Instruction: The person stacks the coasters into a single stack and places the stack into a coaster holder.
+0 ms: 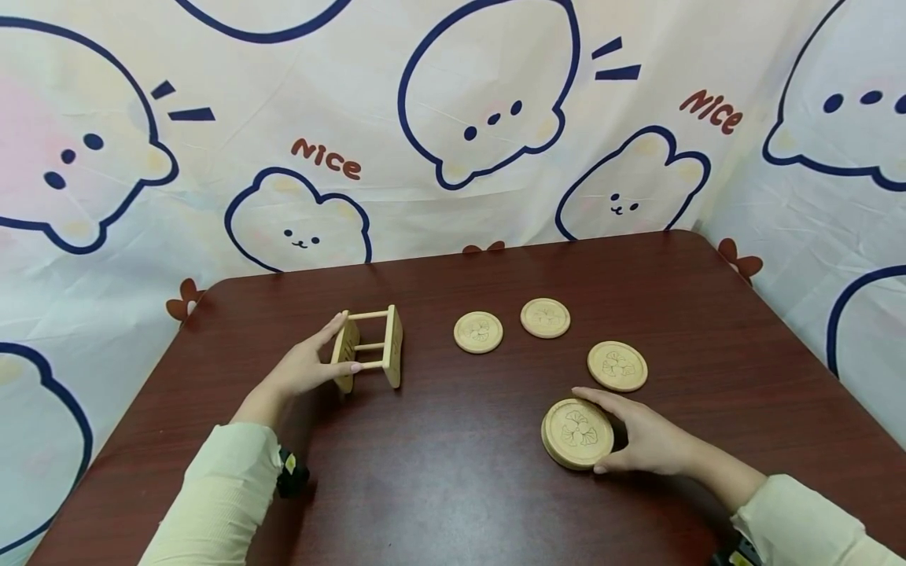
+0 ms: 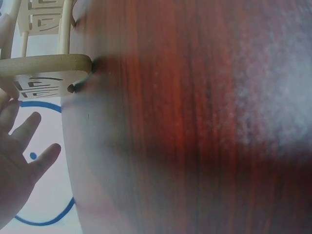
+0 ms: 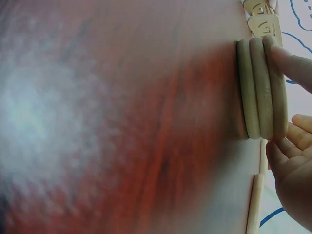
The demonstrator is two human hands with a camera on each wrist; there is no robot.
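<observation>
The rack (image 1: 393,346) is upright in the far left part of the desk (image 1: 439,479). It has two side walls joined by thin rods. The left hand (image 1: 304,365) holds its left wall, with a finger at the top and the thumb at the front rod. Other fingers stick out, holding nothing.

The pile (image 1: 576,432) sits right of the desk's middle, farther from the far edge than the rack. It is three rounds high. The right hand (image 1: 653,437) grips it from the right, thumb and fingers bent around it.

Three loose rounds (image 1: 617,366) lie apart between the pile and the far edge. Behind the desk hangs a pale cloth (image 1: 418,220) with cartoon drawings.
</observation>
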